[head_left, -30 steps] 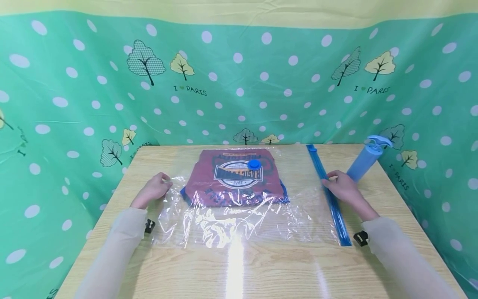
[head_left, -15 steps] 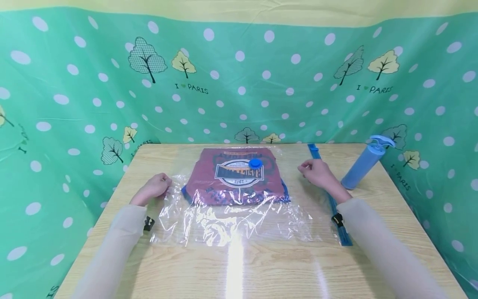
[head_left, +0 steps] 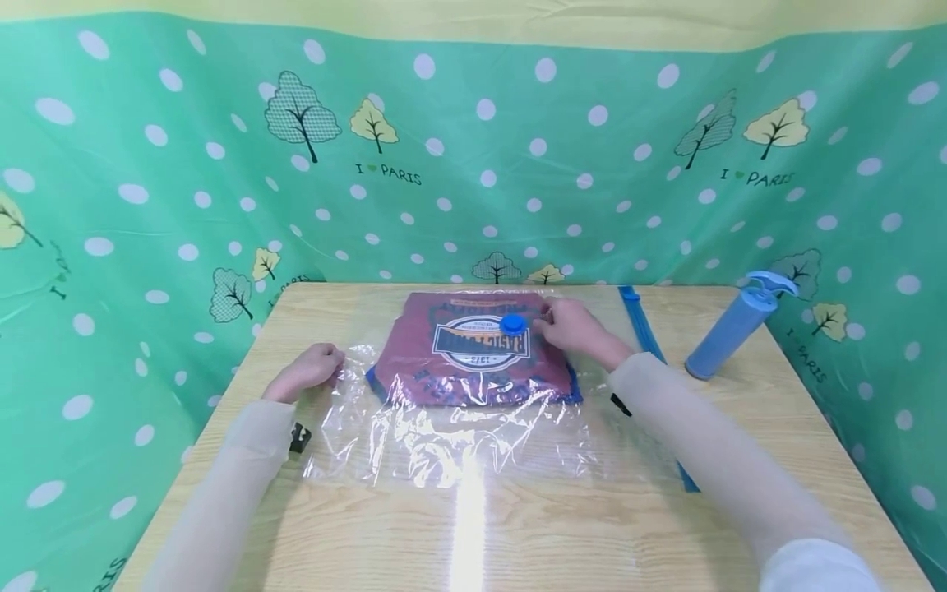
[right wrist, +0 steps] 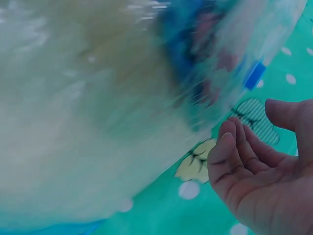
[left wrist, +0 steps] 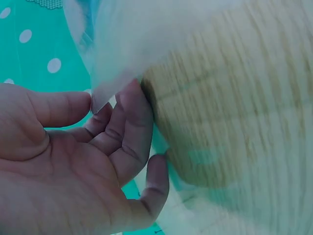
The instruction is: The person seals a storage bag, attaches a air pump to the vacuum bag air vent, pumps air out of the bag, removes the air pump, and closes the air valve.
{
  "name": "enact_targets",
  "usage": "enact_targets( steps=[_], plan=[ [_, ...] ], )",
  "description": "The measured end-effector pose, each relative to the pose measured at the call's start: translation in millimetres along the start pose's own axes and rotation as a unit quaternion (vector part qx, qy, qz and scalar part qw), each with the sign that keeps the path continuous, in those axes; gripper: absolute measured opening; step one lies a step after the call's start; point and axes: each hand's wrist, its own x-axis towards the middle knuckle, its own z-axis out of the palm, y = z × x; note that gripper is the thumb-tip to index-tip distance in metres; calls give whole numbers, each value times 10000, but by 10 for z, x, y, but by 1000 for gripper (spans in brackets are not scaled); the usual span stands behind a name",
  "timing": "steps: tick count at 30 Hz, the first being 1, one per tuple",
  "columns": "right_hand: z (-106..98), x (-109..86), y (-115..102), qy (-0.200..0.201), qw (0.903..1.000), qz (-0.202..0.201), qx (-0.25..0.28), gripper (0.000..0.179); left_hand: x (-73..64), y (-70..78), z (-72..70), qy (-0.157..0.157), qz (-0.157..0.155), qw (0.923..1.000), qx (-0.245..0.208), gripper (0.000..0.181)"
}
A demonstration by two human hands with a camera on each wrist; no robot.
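On the surface (head_left: 370, 543), the bag's (head_left: 473, 448) nine-o'clock edge is pinched by the left hand (head_left: 311, 368). Nothing is held by the right hand (head_left: 575, 327), loosely curled at the valve's (head_left: 514, 325) three o'clock. The garment (head_left: 410, 353) could be shifted if the film is tugged.

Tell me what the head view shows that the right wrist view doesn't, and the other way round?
Only the head view shows the blue pump and the left hand at the bag's edge.

Only the right wrist view shows the palm side of the right hand; from the head you see its back.

Both share that hand, the clear bag, its blue cap, the garment inside, blurred from the wrist, and the dotted curtain.
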Motion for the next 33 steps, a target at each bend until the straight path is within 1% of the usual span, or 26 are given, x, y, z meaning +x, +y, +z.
enact_targets(
  steps=[4, 7, 9, 11, 13, 19, 22, 26, 30, 33],
  plan=[
    [96, 119, -149, 28, 9992, -300, -266, 47, 41, -35, 3, -13, -78, 10000, -52, 29],
    [145, 184, -217, -30, 9983, -401, -415, 43, 66, -46, -29, -48, -108, 9999, -124, 30],
    [171, 212, -242, -83, 9980, -372, -501, 38, 80, -53, -46, -70, -147, 9997, -198, 31],
    [196, 230, -256, -132, 9979, -314, -552, 32, 88, -55, -55, -111, -163, 9994, -290, 32],
    [231, 252, -259, -115, 9975, -339, -617, 31, 94, -60, -56, -122, -203, 9991, -349, 33],
    [350, 289, -248, -28, 9956, -465, -818, 43, 110, -87, -23, -233, -230, 9989, -329, 34],
    [384, 295, -249, 57, 9948, -441, -920, 43, 115, -95, -4, -222, -180, 9991, -321, 34],
    [395, 321, -254, 185, 9919, -550, -1130, 46, 112, -88, 1, -198, -158, 9992, -325, 34],
    [398, 328, -262, 158, 9878, -705, -1382, 51, 103, -82, -5, -193, -179, 9992, -305, 34],
    [414, 326, -265, 86, 9857, -772, -1494, 51, 99, -86, -2, -189, -240, 9991, -301, 33]
  ],
)
